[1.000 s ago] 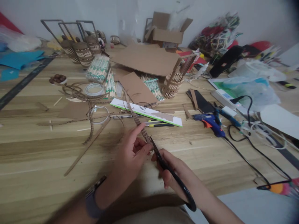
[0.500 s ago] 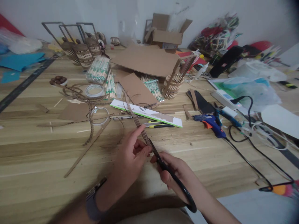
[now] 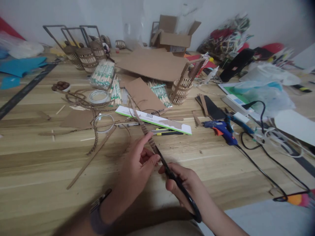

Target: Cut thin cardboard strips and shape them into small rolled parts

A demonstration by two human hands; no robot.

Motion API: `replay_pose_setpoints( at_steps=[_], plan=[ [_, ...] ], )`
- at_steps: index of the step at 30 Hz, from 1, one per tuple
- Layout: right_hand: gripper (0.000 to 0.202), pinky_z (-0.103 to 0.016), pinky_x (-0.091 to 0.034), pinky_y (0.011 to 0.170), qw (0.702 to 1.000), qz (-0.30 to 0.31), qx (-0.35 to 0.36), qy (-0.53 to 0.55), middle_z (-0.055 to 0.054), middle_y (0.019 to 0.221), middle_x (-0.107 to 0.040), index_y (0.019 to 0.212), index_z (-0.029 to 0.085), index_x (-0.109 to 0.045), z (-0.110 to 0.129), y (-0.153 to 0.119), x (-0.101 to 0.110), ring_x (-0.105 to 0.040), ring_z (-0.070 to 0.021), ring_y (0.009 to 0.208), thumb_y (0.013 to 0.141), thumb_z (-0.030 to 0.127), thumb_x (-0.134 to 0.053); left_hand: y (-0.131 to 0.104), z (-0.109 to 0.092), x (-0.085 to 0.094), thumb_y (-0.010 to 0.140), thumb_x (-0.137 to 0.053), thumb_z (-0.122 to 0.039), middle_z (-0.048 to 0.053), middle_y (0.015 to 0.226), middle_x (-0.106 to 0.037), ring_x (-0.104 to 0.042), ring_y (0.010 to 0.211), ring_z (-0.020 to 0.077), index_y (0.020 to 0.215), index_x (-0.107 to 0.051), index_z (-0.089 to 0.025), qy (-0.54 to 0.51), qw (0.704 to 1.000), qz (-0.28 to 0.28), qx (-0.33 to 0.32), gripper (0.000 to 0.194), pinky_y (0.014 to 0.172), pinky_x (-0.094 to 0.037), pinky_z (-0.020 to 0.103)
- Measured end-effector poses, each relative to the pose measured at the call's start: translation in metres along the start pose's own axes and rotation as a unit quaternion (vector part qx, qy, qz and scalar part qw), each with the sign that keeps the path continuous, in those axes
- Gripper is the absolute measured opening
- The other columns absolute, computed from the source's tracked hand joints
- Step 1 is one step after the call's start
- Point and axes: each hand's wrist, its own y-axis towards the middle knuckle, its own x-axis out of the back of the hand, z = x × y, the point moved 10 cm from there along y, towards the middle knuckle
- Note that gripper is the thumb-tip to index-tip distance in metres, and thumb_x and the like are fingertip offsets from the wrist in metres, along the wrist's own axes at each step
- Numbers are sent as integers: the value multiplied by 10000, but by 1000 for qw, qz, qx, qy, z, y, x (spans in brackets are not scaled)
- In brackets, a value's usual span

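Note:
My left hand pinches a narrow corrugated cardboard strip that runs up and away across a white board with a green edge. Black-handled scissors are in my right hand, its fingers wrapped round the handles. Their blades point up and left and lie along the strip beside my left fingertips. A yellow-and-black cutter rests just beyond my hands, partly under the board.
At right lie a blue glue gun and its looping cable. Cardboard sheets, bundled sticks and a small stick basket stand further back. Curled strips and tape rolls are at left.
The scissors have shifted slightly up and left along the strip, and their handles look closer together. My left hand keeps its hold on the strip.

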Motion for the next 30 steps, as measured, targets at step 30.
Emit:
replay_pose_setpoints(
  at_steps=[30],
  plan=[
    [663,-251,-345,541,998,25,42,-37,2,722,-536,1024,187,-607,10,-13,-9,-420,-140,608,792,796,-487,-1,-4,-5,965,-364,-404,-49,545,-469,-477,511,145,678,-405,-241,94,995,-18,30,333,507,-358,258]
  ],
)
